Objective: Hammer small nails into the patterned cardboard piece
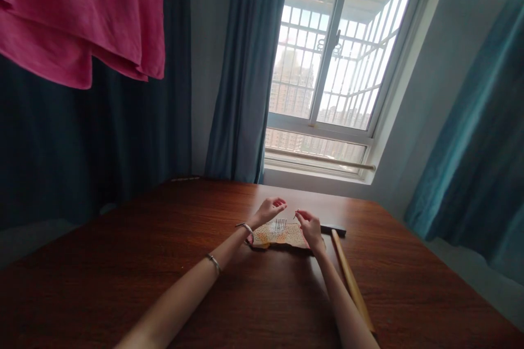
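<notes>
A pale, ragged-edged piece of board [270,238], dotted with small dark marks or holes and orange stains, lies on the brown wooden table. Several thin dark nails [280,224] stand upright in a row at its far part. Above the right part of the board, my right hand [310,228] pinches another thin dark nail [295,214] between thumb and fingertips. My left hand [268,211] hovers over the board's far left side, fingers loosely curled and a little apart, with nothing visible in them. Bracelets circle my left wrist and forearm.
A long light wooden stick [351,278] lies right of the board, along my right forearm. Beyond it is a black bar-shaped object [333,230]. The table [196,229] reaches toward a barred window [323,65] and blue curtains [245,65]. A pink cloth [90,16] hangs upper left.
</notes>
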A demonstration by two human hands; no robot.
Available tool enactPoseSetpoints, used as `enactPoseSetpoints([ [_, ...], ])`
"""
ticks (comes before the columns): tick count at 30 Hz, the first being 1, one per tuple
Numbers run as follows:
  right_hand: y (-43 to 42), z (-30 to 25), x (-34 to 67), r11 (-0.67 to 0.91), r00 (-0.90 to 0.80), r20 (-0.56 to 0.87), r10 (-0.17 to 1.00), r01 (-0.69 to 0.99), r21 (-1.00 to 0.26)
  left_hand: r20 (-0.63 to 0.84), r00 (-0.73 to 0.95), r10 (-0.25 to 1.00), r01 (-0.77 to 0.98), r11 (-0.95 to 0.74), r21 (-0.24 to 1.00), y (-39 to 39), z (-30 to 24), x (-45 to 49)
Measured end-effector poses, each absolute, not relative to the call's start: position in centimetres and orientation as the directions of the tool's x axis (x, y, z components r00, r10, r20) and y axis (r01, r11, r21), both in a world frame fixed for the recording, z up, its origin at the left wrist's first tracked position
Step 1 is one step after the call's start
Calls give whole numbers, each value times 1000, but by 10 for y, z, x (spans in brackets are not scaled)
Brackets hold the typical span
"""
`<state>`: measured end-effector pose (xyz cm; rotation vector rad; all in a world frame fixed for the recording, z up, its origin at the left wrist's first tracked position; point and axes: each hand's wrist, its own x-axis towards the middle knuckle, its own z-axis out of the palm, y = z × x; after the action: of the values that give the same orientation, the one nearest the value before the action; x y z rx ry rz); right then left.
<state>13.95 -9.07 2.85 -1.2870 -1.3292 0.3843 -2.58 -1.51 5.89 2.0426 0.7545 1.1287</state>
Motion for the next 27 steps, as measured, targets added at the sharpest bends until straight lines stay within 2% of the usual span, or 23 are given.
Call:
enactPoseSetpoints([
  [4,-81,15,139,328,235,487,841,494,-805,309,376,874,6,-336,942,-7,35,-21],
  [7,-74,7,136,320,201,477,855,521,-792,209,334,919,-68,-198,978,-8,23,-16],
  [10,-71,2,135,309,180,466,866,540,-783,163,322,933,-122,-130,984,-10,18,-12],
  [20,-74,-1,134,322,114,469,875,585,-744,255,421,870,-24,-270,962,-15,14,-11],
  [27,-76,-1,133,320,90,480,872,638,-700,322,529,785,103,-436,894,-10,6,-13],
])
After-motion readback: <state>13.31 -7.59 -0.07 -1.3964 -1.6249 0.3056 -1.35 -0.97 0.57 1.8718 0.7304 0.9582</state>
